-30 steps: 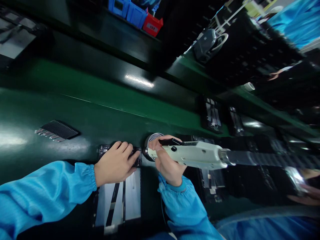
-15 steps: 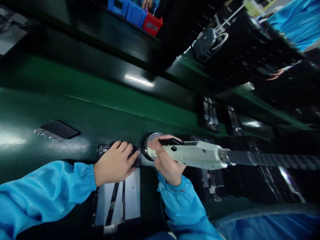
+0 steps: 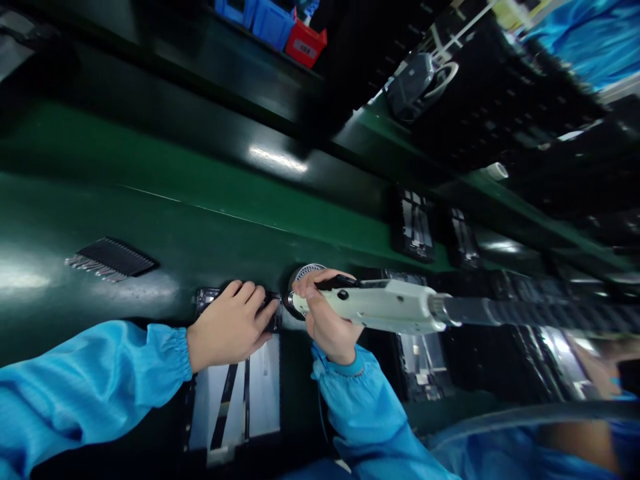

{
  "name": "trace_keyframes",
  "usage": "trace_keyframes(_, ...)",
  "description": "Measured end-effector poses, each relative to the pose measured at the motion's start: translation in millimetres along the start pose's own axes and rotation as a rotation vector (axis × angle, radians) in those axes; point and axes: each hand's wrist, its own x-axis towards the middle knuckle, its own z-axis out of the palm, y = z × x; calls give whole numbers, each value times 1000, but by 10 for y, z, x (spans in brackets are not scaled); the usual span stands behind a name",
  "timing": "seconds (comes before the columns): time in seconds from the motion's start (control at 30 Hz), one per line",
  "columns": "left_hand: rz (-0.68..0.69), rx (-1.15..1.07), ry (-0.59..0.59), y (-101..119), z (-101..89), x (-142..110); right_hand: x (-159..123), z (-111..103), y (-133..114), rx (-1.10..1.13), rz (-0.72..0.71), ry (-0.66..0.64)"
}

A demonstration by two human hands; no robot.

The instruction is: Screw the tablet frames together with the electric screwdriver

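Observation:
My left hand (image 3: 233, 325) rests on the upper end of an opened tablet-like device (image 3: 263, 390), its bent fingers over the top edge and the thumb toward the right. Pale panels and dark ribbon strips show on the device below the hand. My right hand (image 3: 327, 320) is wrapped around a pale electric screwdriver (image 3: 387, 305) with a black lever. A thick ribbed cord (image 3: 530, 315) trails right from it. Just beyond the right fingers is a round metal dish with a perforated face (image 3: 309, 269), partly covered. The screwdriver's tip is hidden.
A black strip-like piece with metallic ends (image 3: 115, 259) lies on the green bench (image 3: 165, 233) at left. Similar devices (image 3: 417, 225) stand to the right. Blue bins (image 3: 273, 27) and a red bin (image 3: 305, 43) sit at the back. Another person's arm (image 3: 593, 363) is at far right.
My right hand and the screwdriver have shifted very slightly left; my left hand stays put. Another person's hand has left the bins, and a blurred arm has appeared at far right.

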Motion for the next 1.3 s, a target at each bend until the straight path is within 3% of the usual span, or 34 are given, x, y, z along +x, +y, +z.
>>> trace_keyframes(0.27, 11, 19, -19, -30, 10, -5, 26, -2, -43, -4, 9, 23)
trace_keyframes(0.47, 25, 61, -19, -76, 20, -35, -47, -388, -349, 152, -113, 197)
trace_keyframes(0.63, 45, 78, 5, -106, 6, -63, -182, -541, -231, 158, -70, 332)
trace_keyframes(0.93, 73, 96, 12, -142, -23, -63, -253, -585, -68, -38, 21, 337)
trace_keyframes(1.3, 57, 112, 9, -133, -12, -81, -269, -605, 20, -7, 25, 282)
